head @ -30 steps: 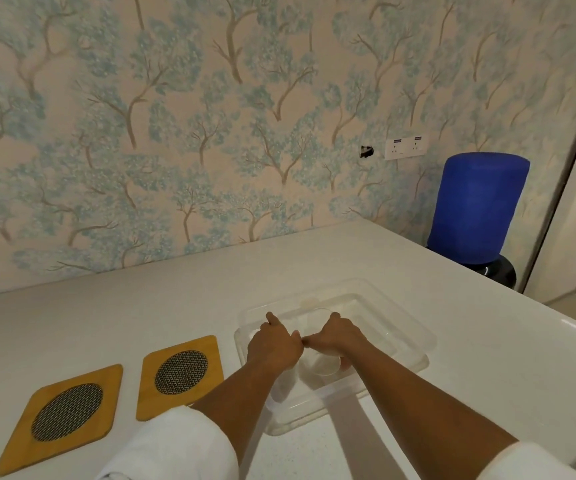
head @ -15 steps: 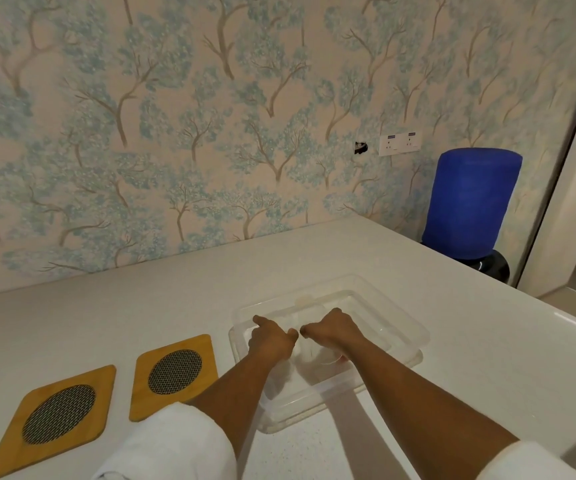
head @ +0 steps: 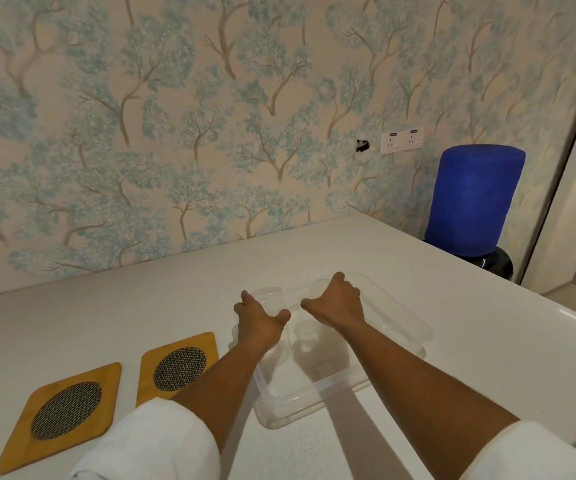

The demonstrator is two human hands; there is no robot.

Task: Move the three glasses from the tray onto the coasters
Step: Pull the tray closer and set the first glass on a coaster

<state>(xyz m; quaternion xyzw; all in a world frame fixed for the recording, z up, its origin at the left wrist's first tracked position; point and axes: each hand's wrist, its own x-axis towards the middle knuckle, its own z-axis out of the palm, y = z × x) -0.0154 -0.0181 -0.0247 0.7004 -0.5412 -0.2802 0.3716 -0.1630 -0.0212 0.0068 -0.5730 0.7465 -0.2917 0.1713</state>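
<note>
Head view shows the task barely begun: the coasters (head: pixel 180 368) on the tabletop (head: pixel 453 341) left of the tray (head: pixel 414 327) are bare, and the glasses, clear and hard to pick out, are still in the tray, one (head: pixel 271 299) at its far left corner and one (head: pixel 309 342) between the wrists. Left hand (head: pixel 259 322) curls beside the far-left glass and right hand (head: pixel 337 303) curls over the tray's middle, but whether either grips glass I cannot tell. Compared with a second ago, the hands have parted from their near-touching pose and reached further in.
</note>
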